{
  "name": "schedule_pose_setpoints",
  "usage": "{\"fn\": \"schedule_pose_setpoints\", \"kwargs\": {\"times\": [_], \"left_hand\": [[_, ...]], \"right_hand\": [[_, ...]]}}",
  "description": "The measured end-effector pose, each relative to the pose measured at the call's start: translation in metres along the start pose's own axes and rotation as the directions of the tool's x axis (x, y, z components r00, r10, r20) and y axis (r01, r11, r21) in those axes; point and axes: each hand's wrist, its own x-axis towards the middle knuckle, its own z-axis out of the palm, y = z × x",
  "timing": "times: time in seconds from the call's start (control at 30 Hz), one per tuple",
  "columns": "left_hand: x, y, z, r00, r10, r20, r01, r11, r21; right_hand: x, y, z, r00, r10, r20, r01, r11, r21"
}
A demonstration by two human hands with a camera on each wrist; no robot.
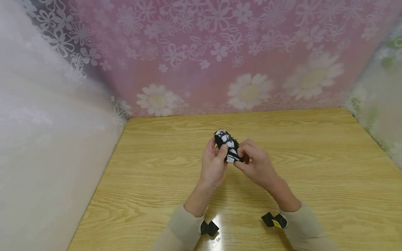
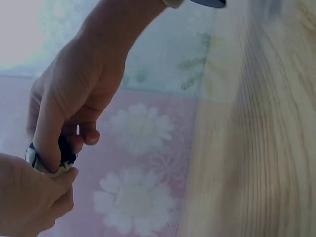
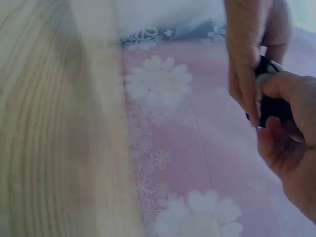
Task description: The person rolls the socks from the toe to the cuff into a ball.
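A small black-and-white bundle (image 1: 226,143), soft and patterned, is held a little above the middle of the wooden table (image 1: 314,167). My left hand (image 1: 221,153) pinches its near end with thumb and fingers. My right hand (image 1: 242,157) grips it from the right side, fingers curled round it, and a bit of red shows by those fingers. In the left wrist view the bundle (image 2: 66,150) sits between the left hand (image 2: 54,180) below and the right hand (image 2: 59,148) above. In the right wrist view the black part of the bundle (image 3: 272,104) shows between the right hand (image 3: 276,94) and the left hand (image 3: 249,106).
A pink flowered backdrop (image 1: 220,52) stands behind the table. A white curtain (image 1: 47,139) closes the left side and a pale green-flowered one (image 1: 383,104) the right. Black camera mounts (image 1: 208,228) sit on both beige sleeves.
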Motion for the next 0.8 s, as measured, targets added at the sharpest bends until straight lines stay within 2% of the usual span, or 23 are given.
{"fn": "schedule_pose_setpoints", "kwargs": {"times": [0.1, 0.2, 0.3, 0.43, 0.53, 0.67, 0.73, 0.8], "left_hand": [[-0.003, 0.0, 0.004, 0.999, 0.033, -0.014, -0.033, 0.998, -0.051], [-0.006, 0.001, 0.009, 0.997, 0.055, -0.049, -0.059, 0.994, -0.097], [-0.01, 0.001, 0.013, 0.995, 0.063, -0.076, -0.074, 0.987, -0.146], [-0.014, 0.002, 0.019, 0.994, 0.019, -0.11, -0.043, 0.975, -0.217], [-0.013, 0.001, 0.019, 0.992, -0.018, -0.124, -0.013, 0.969, -0.246], [-0.01, 0.0, 0.015, 0.993, -0.062, -0.103, 0.032, 0.963, -0.268], [-0.009, 0.001, 0.012, 0.994, -0.084, -0.074, 0.064, 0.967, -0.248], [-0.007, 0.003, 0.008, 0.993, -0.11, -0.046, 0.1, 0.978, -0.181]], "right_hand": [[-0.001, 0.003, 0.007, 0.986, -0.154, -0.062, 0.147, 0.983, -0.108], [-0.002, 0.005, 0.013, 0.954, -0.28, -0.108, 0.247, 0.938, -0.243], [-0.003, 0.005, 0.016, 0.926, -0.349, -0.143, 0.289, 0.901, -0.323], [-0.002, 0.004, 0.016, 0.898, -0.403, -0.174, 0.319, 0.872, -0.371], [-0.001, 0.003, 0.014, 0.911, -0.386, -0.146, 0.306, 0.869, -0.388], [0.0, 0.003, 0.01, 0.946, -0.314, -0.081, 0.267, 0.896, -0.353], [0.001, 0.004, 0.009, 0.953, -0.299, -0.056, 0.266, 0.908, -0.322], [0.001, 0.005, 0.008, 0.955, -0.295, -0.024, 0.275, 0.915, -0.295]]}}
